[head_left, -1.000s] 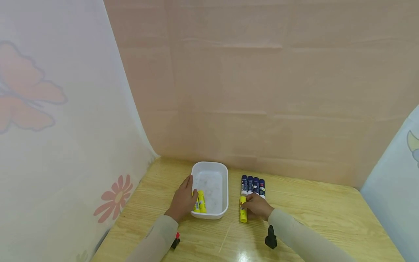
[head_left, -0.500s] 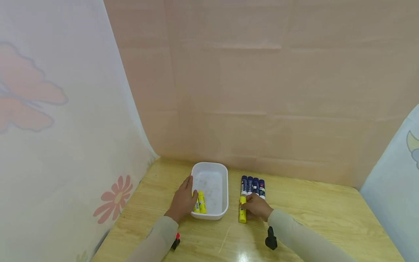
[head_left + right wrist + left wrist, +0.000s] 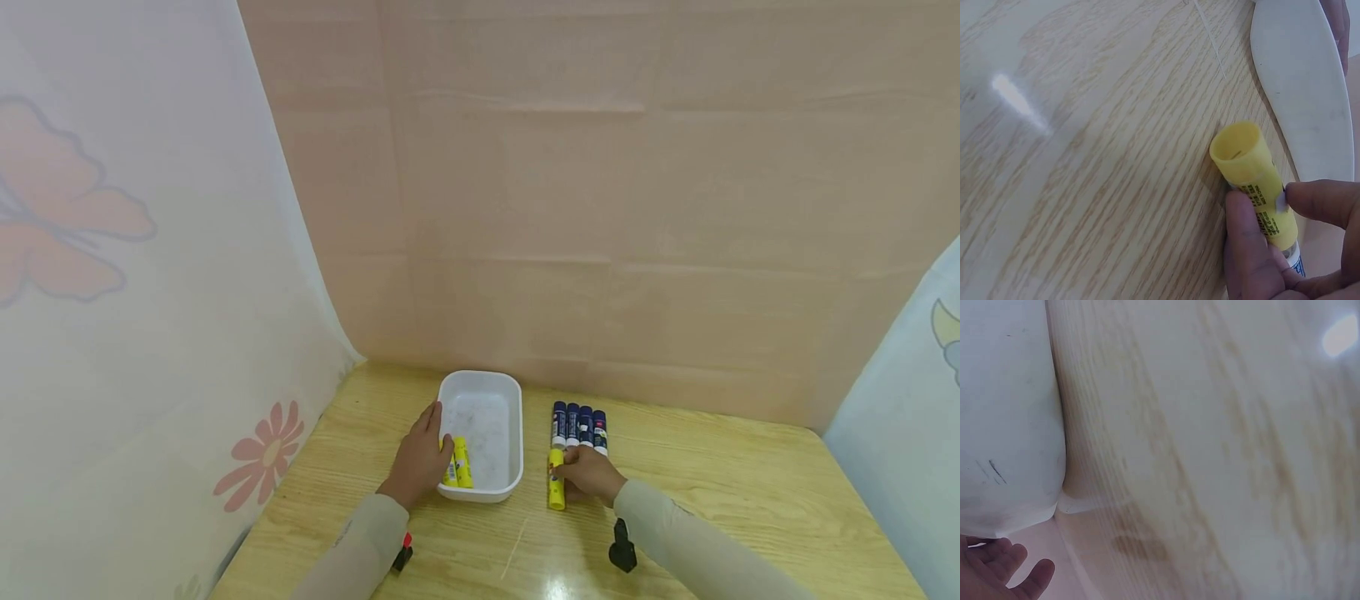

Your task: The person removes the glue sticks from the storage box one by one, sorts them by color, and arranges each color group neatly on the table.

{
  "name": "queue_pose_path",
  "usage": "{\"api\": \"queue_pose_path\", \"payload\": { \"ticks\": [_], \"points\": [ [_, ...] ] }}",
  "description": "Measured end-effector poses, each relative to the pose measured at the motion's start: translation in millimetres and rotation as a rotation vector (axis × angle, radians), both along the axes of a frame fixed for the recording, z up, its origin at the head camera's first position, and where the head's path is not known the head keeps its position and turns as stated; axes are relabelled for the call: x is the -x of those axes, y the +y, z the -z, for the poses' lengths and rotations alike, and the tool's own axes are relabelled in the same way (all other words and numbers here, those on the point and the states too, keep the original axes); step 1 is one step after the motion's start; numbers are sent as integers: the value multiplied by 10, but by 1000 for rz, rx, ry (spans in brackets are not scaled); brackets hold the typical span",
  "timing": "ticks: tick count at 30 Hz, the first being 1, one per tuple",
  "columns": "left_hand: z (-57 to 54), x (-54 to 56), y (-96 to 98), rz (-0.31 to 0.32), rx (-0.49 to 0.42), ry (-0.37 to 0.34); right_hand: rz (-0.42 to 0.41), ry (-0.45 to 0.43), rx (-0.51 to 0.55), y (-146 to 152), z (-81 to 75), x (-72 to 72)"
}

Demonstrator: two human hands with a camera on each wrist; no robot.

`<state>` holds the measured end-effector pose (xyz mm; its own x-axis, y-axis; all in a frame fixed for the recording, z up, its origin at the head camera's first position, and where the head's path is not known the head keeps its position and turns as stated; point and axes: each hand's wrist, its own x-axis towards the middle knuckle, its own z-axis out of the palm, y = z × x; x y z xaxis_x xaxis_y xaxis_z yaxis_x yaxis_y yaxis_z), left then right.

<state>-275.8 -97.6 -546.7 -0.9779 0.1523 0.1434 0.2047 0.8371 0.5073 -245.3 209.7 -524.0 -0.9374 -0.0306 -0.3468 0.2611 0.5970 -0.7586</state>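
Observation:
A yellow glue stick [image 3: 557,481] lies on the table, pinched between the thumb and fingers of my right hand [image 3: 592,473]. Its hollow bottom end faces the camera in the right wrist view, with dark print on its side. Right behind it lie several glue sticks with dark blue caps [image 3: 573,421], side by side in a row; the hand covers some of their white lower ends. My left hand [image 3: 417,460] holds the left wall of a white plastic tray [image 3: 517,433], thumb over the rim. Inside the tray are two yellow glue sticks [image 3: 463,463], one partly hidden by this hand.
The wooden table [image 3: 720,500] extends to the right and toward the front. A brown paper-like sheet [image 3: 525,208] stands along its back edge. White printed cloth [image 3: 195,250] closes off the left side, with another pale cloth [image 3: 900,450] at the right.
The yellow glue stick's near end has shifted very slightly to the left under my right hand. My left hand and the tray stay in place.

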Motion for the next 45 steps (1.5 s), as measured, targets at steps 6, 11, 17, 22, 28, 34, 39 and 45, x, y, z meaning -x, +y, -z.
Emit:
{"api": "queue_pose_path", "payload": {
  "ticks": [6,11,17,22,28,34,39,45],
  "points": [
    [-5,-1,5,-2,-6,-5,9,-17,35,17,-25,-27],
    [-19,-13,8,4,-5,-11,-8,-31,52,79,-79,-49],
    [-29,20,21,-3,-8,-8,-67,17,22,163,-312,58],
    [-7,56,27,-7,8,-17,-103,43,115,84,-526,181],
    [-19,43,53,4,-11,-31,-131,36,332,-180,-694,296],
    [-20,45,92,8,-18,-32,-145,-63,471,-485,-663,304],
    [-17,51,93,28,0,-13,-179,-81,513,-610,-568,294],
    [-49,48,63,17,-3,-12,-223,-74,517,-753,-476,332]
  ]
}}
